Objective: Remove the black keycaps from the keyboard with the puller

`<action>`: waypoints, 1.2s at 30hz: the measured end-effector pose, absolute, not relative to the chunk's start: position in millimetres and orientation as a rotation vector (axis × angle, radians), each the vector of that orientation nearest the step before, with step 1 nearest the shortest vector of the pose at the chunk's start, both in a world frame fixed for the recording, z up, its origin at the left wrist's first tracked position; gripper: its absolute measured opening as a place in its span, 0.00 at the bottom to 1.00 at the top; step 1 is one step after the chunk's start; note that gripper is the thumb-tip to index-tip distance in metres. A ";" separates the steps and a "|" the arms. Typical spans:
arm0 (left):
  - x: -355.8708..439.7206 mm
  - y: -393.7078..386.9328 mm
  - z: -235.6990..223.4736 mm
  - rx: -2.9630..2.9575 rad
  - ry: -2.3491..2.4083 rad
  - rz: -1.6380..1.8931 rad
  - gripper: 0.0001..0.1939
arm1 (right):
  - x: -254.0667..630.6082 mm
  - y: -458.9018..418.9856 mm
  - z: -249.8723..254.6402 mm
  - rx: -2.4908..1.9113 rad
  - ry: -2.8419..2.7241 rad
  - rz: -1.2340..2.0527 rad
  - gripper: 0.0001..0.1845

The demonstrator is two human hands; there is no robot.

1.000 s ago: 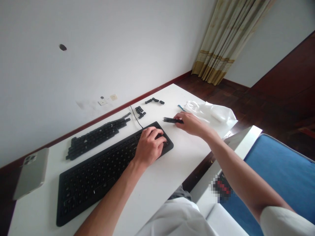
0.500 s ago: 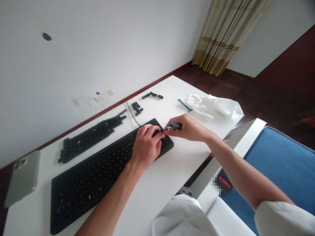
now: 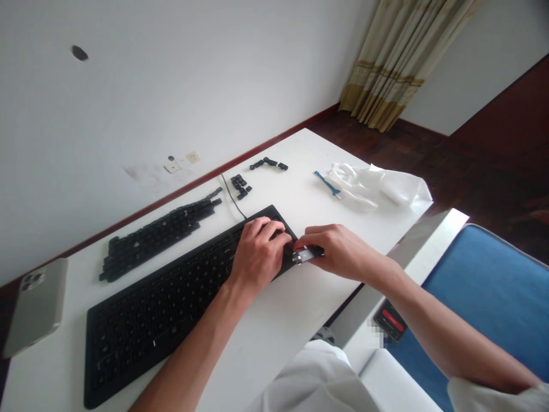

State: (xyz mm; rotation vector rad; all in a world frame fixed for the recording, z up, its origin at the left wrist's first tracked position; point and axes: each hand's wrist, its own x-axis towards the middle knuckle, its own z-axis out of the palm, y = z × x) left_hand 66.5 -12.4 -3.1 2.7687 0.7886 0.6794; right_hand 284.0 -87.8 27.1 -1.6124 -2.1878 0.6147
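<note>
In the head view, the flat black oblong keyboard [image 3: 167, 303] lies lengthwise on the smooth white counter [image 3: 300, 309], between its wall-side and near edges. The left hand [image 3: 258, 250] bends its fingers over the keyboard's right end; whether they grip anything cannot be told. The right hand [image 3: 341, 252] has its fingers closed around a slim black-and-silver tool [image 3: 309, 254], tip just beside that end. A slip there could jab the left fingers; a shove backward could scatter the loose black plastic keycaps [image 3: 158, 237] along the wall-side edge.
</note>
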 end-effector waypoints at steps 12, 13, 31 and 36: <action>67.1 -12.2 -4.9 2.746 0.786 0.740 0.16 | 289.4 -87.1 44.5 -1.571 -2.073 0.694 0.05; 67.1 -12.0 -5.1 2.740 0.787 0.737 0.15 | 292.3 -83.6 46.3 -1.541 -1.923 0.741 0.08; 66.1 -6.5 -4.1 2.552 0.819 0.835 0.16 | 251.6 -45.1 15.2 -0.614 -1.052 1.452 0.31; 65.4 -6.9 -5.2 2.637 0.802 0.772 0.15 | 244.4 -46.3 12.8 -0.595 -1.140 1.404 0.30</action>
